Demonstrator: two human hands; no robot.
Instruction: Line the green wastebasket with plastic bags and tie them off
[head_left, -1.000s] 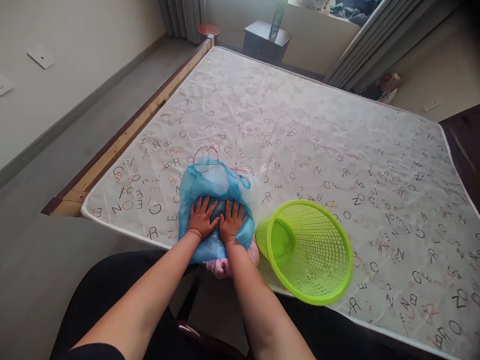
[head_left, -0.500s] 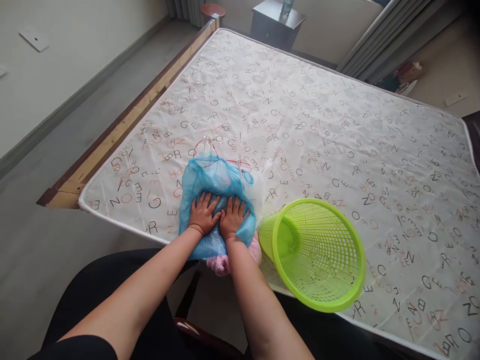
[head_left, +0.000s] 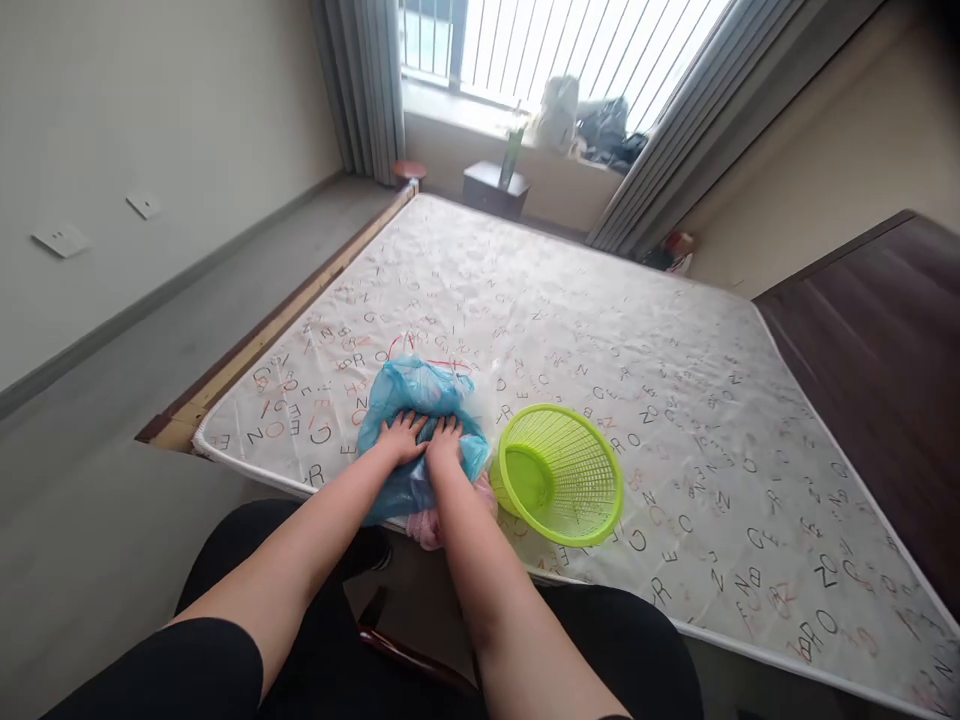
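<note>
A crumpled blue plastic bag (head_left: 420, 385) lies at the near edge of the mattress (head_left: 525, 290). Both palms press on it side by side. My left hand (head_left: 404, 437) rests flat with its fingers spread. Beside it, my right hand (head_left: 445, 443) is also laid out on the bag, fingers stretched forward. Under the bag's near side a pink cloth (head_left: 425, 528) pokes out over the mattress edge. To the right of my right hand a lime-green mesh basket (head_left: 570, 470) lies tilted, its mouth towards me. A clear bag with red drawstring shows behind the blue one.
A wooden bed rail (head_left: 262, 335) runs along the mattress's left side. At the right stands a dark headboard (head_left: 877, 370). Beyond the bed are a nightstand (head_left: 495, 190) with a glass vase (head_left: 511, 155), a red stool (head_left: 409, 172), and bags (head_left: 559, 115) on the windowsill.
The view has tilted up, bringing the window and headboard into sight. Both hands stay on the blue bag, a little closer together in the picture. The basket keeps its place beside it.
</note>
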